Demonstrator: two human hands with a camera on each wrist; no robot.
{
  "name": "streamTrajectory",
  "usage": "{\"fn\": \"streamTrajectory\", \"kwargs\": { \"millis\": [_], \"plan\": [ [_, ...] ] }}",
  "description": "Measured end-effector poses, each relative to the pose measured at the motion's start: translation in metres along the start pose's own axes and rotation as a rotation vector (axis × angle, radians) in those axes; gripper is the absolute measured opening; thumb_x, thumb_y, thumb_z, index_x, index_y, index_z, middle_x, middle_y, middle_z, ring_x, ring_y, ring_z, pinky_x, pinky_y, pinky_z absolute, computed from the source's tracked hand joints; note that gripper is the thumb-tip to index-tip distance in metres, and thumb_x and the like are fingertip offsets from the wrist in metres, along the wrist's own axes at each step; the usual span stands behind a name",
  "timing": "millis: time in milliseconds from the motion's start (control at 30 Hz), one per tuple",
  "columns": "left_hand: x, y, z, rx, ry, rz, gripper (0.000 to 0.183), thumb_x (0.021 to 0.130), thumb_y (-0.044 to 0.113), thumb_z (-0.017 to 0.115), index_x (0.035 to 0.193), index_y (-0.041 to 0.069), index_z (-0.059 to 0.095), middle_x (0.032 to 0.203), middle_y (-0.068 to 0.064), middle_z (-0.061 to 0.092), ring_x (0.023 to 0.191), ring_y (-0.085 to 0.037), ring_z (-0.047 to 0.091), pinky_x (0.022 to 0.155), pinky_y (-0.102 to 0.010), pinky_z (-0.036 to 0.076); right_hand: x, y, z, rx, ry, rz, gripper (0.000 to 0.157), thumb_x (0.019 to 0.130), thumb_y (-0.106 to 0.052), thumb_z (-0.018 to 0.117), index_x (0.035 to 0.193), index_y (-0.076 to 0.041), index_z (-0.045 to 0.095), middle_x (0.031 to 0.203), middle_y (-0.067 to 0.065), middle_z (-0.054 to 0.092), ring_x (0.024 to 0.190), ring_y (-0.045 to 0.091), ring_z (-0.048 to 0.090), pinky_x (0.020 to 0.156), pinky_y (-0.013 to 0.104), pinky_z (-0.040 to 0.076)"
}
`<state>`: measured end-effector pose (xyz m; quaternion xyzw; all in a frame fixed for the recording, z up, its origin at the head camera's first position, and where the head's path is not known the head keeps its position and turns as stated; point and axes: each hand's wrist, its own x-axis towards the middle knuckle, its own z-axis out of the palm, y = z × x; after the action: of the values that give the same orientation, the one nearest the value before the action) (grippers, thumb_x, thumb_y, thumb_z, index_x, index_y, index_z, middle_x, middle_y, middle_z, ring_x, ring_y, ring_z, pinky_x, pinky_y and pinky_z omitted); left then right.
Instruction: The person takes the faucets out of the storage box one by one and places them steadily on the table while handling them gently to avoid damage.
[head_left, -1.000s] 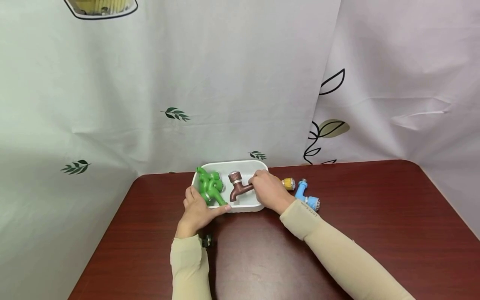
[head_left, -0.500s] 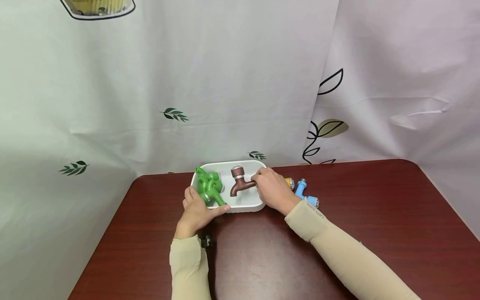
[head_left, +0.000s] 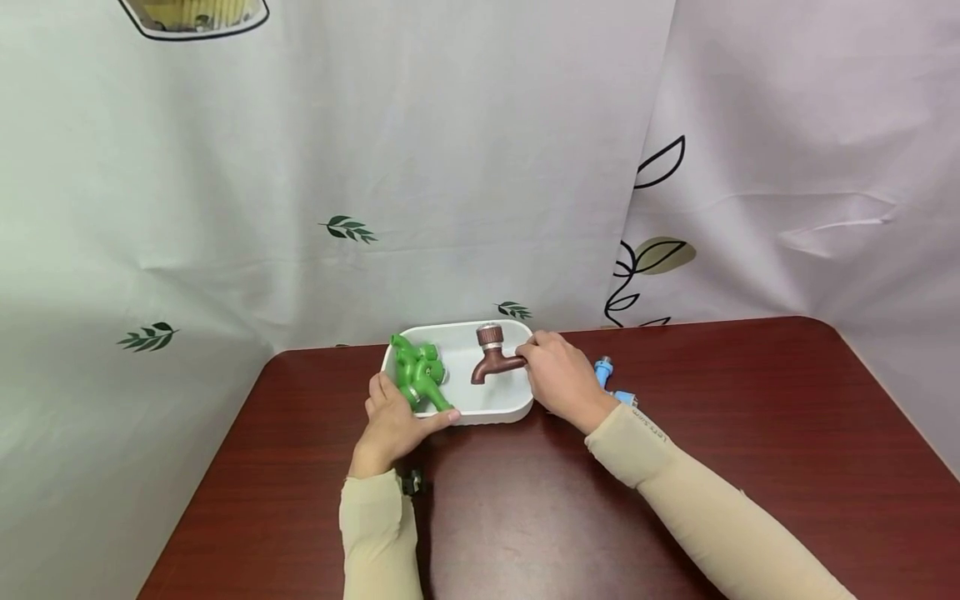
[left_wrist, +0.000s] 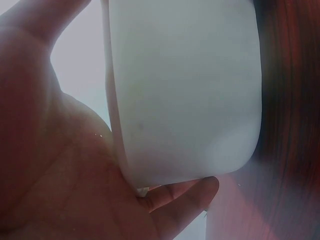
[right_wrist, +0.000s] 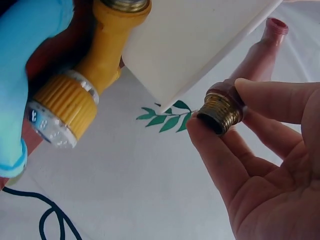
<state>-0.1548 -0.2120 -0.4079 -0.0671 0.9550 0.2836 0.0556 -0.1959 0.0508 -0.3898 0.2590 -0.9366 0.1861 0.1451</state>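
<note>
In the head view my right hand (head_left: 566,379) pinches a brown tap (head_left: 493,362) by its threaded inlet end, holding it over the right half of a white tray (head_left: 495,417). The tap's ribbed knob is up and its spout points down. The right wrist view shows the thumb and fingers around the brass thread (right_wrist: 220,111). My left hand (head_left: 390,427) grips the tray's left end, thumb along the front rim and fingers around the corner (left_wrist: 182,200). Several green taps (head_left: 426,379) lie in the tray's left part.
To the right of the tray, a light blue tap (head_left: 603,371) lies on the dark red table (head_left: 750,433), partly behind the right hand. A yellow tap (right_wrist: 102,65) shows beside it in the right wrist view. A pale printed curtain (head_left: 465,208) hangs behind the table.
My right hand has moved right and slightly away with the brown tap, from mid-tray toward the tray's right end. It now covers the yellow tap. The left hand has stayed put.
</note>
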Motion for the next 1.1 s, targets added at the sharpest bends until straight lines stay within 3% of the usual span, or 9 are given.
{"fn": "streamTrajectory", "kwargs": {
  "millis": [400,1100],
  "plan": [
    [0.002,0.001,0.001,0.008,-0.012,0.002,0.137,0.074,0.055,0.084,0.15,-0.017,-0.005,0.153,-0.031,0.003,0.134,-0.054,0.019,0.109,-0.059,0.034,-0.01,0.009,-0.011,0.026,0.093,-0.003,0.018,0.088,0.0,0.067,0.103,0.0,0.075,0.099,0.014,0.068,0.089,0.031,0.064,0.068,0.045,0.056],
    [0.001,-0.001,-0.001,0.0,-0.023,-0.002,0.139,0.073,0.057,0.083,0.15,-0.017,-0.006,0.153,-0.031,0.002,0.133,-0.053,0.019,0.109,-0.06,0.033,-0.032,0.038,-0.029,0.045,0.072,0.108,0.021,0.087,0.001,0.069,0.108,0.004,0.074,0.099,0.016,0.068,0.09,0.032,0.064,0.073,0.047,0.055]
  ]
}}
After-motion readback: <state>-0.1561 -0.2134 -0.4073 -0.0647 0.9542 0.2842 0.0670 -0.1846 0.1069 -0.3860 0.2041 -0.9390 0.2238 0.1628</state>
